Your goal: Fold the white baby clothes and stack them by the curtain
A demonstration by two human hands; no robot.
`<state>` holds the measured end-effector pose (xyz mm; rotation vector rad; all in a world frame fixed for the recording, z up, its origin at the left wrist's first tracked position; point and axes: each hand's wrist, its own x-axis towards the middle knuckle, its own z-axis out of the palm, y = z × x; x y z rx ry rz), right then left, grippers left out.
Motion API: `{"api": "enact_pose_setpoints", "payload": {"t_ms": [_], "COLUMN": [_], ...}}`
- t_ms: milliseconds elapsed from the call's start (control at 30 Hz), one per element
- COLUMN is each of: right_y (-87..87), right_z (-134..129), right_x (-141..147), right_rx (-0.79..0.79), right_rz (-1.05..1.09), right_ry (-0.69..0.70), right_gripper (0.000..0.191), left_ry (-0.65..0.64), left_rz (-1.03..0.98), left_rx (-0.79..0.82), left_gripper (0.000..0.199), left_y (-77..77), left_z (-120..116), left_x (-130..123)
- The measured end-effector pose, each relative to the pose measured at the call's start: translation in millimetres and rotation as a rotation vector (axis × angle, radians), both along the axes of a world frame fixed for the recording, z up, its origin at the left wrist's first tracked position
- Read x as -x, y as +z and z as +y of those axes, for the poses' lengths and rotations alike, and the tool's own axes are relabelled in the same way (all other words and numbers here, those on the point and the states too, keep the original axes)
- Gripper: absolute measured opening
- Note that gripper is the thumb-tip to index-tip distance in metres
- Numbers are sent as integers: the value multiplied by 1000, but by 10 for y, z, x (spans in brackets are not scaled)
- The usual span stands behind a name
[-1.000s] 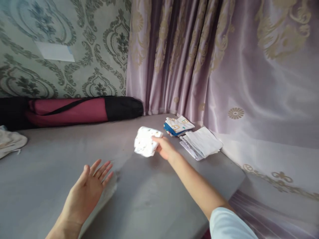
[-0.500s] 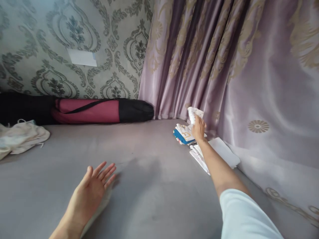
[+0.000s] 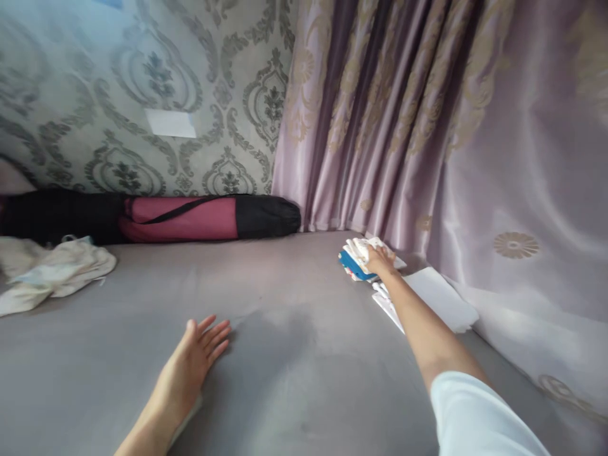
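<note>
At the far right of the bed, a small stack of folded cloths has a blue piece in its middle and patterned white ones above it. My right hand reaches down onto the top of this stack, its fingers closed on a folded white cloth. The hand hides part of the cloth, and the fingertips are hard to see. Low in the view at left of centre, my left hand hovers above the grey sheet. Its fingers are stretched out, and it holds nothing.
White folded pieces lie beside my right forearm, against the purple curtain. A long black and maroon bag rests along the patterned wall. Crumpled pale cloth lies at the left.
My right hand has lowered the white cloth from above the stack onto its top. My left hand stays open, turned slightly. The view has shifted a little to the left.
</note>
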<state>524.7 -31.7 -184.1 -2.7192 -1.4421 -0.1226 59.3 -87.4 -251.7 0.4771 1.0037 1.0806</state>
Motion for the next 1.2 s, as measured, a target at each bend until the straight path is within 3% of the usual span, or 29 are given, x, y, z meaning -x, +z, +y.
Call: {"api": "enact_pose_setpoints", "payload": {"t_ms": [100, 200, 367, 433, 533, 767, 867, 1033, 1200], "right_y": [-209, -558, -1123, -1243, -1319, -1325, -1306, -1283, -1271], "right_z": [20, 104, 220, 210, 161, 53, 37, 26, 15], "right_x": [334, 793, 1815, 2206, 2607, 2788, 2794, 2811, 2813], "right_rx": [-224, -322, -306, -289, -264, -210, -196, -187, -190], "right_rz": [-185, -164, 69, 151, 180, -5, -31, -44, -31], "right_ry": [150, 410, 782, 888, 953, 935, 926, 919, 906], "right_gripper": [57, 54, 50, 50, 52, 60, 63, 62, 61], "left_ry": [27, 0, -33, -114, -164, 237, 325, 299, 199], "left_rz": [84, 233, 407, 480, 882, 1330, 1474, 1637, 1696], "left_rx": [-42, -163, -205, -193, -197, -252, -241, -231, -246], "left_gripper": [49, 39, 27, 23, 21, 31, 39, 41, 35], "left_y": [-74, -138, -208, -207, -148, 65, 112, 127, 97], "left_z": [-4, 9, 171, 298, 556, 1172, 1342, 1590, 1771], "left_x": [-49, -97, -129, -88, 129, 1303, 1744, 2162, 2270]}}
